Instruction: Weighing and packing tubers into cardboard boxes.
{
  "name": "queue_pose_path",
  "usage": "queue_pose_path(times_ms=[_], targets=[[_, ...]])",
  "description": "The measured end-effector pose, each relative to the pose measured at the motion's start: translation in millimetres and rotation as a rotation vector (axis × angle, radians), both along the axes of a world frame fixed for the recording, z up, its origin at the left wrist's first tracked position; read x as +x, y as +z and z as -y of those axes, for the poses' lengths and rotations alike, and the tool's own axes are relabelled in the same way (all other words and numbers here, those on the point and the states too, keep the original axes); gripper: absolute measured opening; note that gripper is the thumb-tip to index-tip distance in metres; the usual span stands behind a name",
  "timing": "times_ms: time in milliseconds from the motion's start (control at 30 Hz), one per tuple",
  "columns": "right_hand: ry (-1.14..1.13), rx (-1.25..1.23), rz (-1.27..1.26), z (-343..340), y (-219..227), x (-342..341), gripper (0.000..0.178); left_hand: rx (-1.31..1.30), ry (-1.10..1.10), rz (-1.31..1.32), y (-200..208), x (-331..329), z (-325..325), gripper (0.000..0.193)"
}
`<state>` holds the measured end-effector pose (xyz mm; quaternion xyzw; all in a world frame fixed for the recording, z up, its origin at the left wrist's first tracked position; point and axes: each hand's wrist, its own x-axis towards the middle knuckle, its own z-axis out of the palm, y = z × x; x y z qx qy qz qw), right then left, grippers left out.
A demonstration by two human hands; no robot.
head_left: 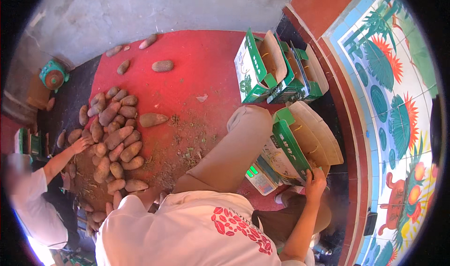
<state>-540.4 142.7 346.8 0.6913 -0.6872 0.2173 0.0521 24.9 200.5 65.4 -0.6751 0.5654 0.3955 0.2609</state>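
My right hand (pixel 316 184) grips the near rim of a green and white cardboard box (pixel 293 155), its fingers closed over the edge. The box's flaps stand open, and a yellow cord shows inside. Directly left of the box is a scale (pixel 261 179) with a lit green display; whether the box rests on it I cannot tell. My left hand (pixel 149 196) is low beside the near end of a heap of brown, soil-covered tubers (pixel 117 137) like sweet potatoes. My sleeve and body mostly hide it, so its fingers do not show.
More open green and white boxes (pixel 260 71) stand at the far right by the tiled wall (pixel 398 97). Loose tubers (pixel 162 66) and dirt lie on the red mat (pixel 187 50). At left, another person's hand (pixel 80 145) touches the heap. A green machine (pixel 54 75) sits behind.
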Motion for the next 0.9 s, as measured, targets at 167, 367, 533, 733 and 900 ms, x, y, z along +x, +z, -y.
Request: queue_pose_path(times_ms=[167, 367, 533, 733, 900], targets=[[-0.033, -0.025, -0.027, -1, -5, 2, 0.010, 0.008, 0.030, -0.045, -3, -1, -20, 0.045], [-0.081, -0.002, -0.124, -1, -9, -4, 0.015, 0.015, 0.079, -0.102, -8, -7, -43, 0.046], [-0.114, 0.021, -0.129, 4, -14, -5, 0.017, 0.016, 0.107, -0.151, -11, -16, -54, 0.048], [-0.071, -0.099, -0.253, 4, -25, -12, 0.019, 0.015, 0.119, -0.192, -12, -27, -59, 0.049], [-0.089, -0.119, -0.240, 4, -26, -14, 0.021, 0.009, 0.109, -0.203, -10, -25, -58, 0.050]])
